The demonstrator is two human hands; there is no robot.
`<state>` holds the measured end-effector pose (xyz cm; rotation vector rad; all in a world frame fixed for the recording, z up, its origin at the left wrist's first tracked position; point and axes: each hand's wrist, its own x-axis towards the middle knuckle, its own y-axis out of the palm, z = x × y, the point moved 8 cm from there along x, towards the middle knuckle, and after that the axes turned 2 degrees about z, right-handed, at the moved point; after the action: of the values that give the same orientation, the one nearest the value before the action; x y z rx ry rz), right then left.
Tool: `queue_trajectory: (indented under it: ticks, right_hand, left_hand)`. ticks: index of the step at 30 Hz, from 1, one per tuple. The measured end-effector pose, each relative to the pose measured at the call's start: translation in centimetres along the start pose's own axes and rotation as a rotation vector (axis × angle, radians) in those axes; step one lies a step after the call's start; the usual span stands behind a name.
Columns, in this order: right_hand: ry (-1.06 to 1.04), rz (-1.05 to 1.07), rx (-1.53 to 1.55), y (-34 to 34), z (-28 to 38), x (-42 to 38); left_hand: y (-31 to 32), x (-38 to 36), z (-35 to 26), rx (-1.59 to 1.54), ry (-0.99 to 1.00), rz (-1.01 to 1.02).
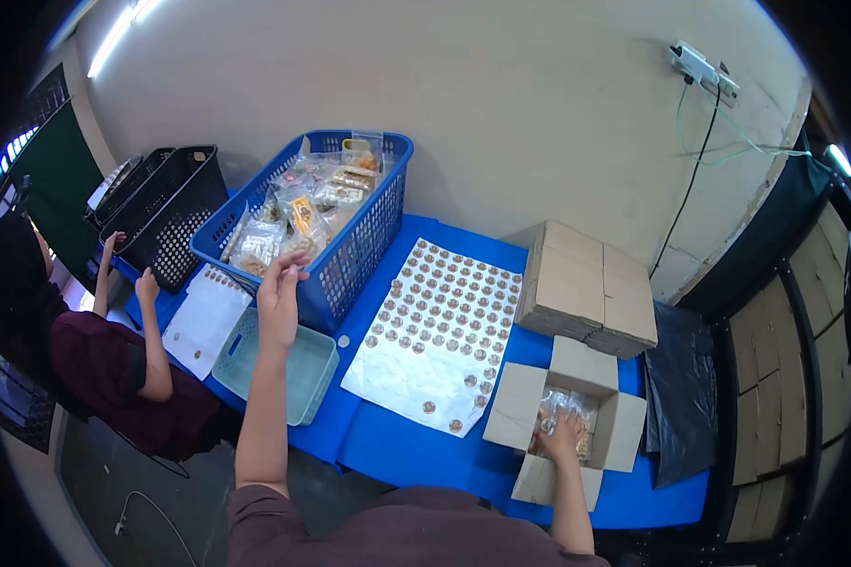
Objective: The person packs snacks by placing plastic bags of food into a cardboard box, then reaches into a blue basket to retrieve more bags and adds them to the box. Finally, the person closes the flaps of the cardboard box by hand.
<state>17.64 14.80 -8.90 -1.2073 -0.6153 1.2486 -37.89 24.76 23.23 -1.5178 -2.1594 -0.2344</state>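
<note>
While the left hand (281, 286) is raised at nine o'clock, the right hand (564, 435) reaches into the open box (584, 361) between four and five.
The hands are well apart: left fingers bent, right fingers on the packets (586, 408) inside; whether either grips anything, I cannot tell. On the desk (397, 458), the basket (373, 227) of bags (301, 215) stands at ten, the tray (304, 383) at eight, cartons (577, 274) at three, the dotted sheet (388, 376) near centre.
</note>
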Motion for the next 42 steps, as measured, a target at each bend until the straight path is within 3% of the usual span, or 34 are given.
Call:
queue_trajectory:
  ticks: [6, 12, 14, 17, 21, 25, 26, 28, 31, 38, 42]
  right_hand:
    - [-0.111, -0.09, 0.117, -1.2, -0.6, 0.5]
    - [-0.073, -0.211, 0.231, -3.8, -1.1, -1.1]
    - [-0.068, -0.235, 0.266, -4.7, -1.5, -1.9]
    - [-0.109, -0.376, 0.338, -6.5, -2.1, -3.4]
    - [-0.095, -0.563, 0.439, -8.1, -2.4, -5.2]
    - [-0.094, -0.649, 0.396, -8.2, -2.2, -5.8]
    - [-0.099, -0.658, 0.393, -8.4, -1.9, -5.7]
    - [-0.13, -0.664, 0.338, -8.6, -1.0, -6.1]
    - [-0.122, -0.654, 0.311, -8.7, -0.6, -6.3]
    - [-0.114, -0.669, 0.286, -8.6, -0.2, -6.2]
    - [-0.122, -0.692, 0.26, -8.7, -0.2, -6.5]
  left_hand:
    - [0.1, 7.8, 4.7, 0.099, -0.058, 0.033]
    - [-1.1, 17.1, 10.4, 0.402, -0.053, 0.11]
    - [-3.3, 17.9, 13.6, -0.154, -0.485, -0.223]
    - [-4.9, 20.6, 17.6, -0.285, -0.579, -0.249]
    - [-7.1, 23.1, 27.4, -0.237, -0.698, -0.216]
    - [-9.5, 17.5, 33.1, 0.266, -0.98, -0.158]
    - [-9.4, 17.6, 32.9, 0.257, -0.976, -0.159]
    - [-6.5, 16.1, 31.8, 0.088, -1.125, 0.151]
    - [-5.3, 16.9, 29.7, 0.326, -0.95, 0.267]
    - [-0.7, 16.3, 26.6, 0.167, -0.904, 0.398]
    - [-2.9, 18.4, 31.1, 0.344, -0.825, 0.503]
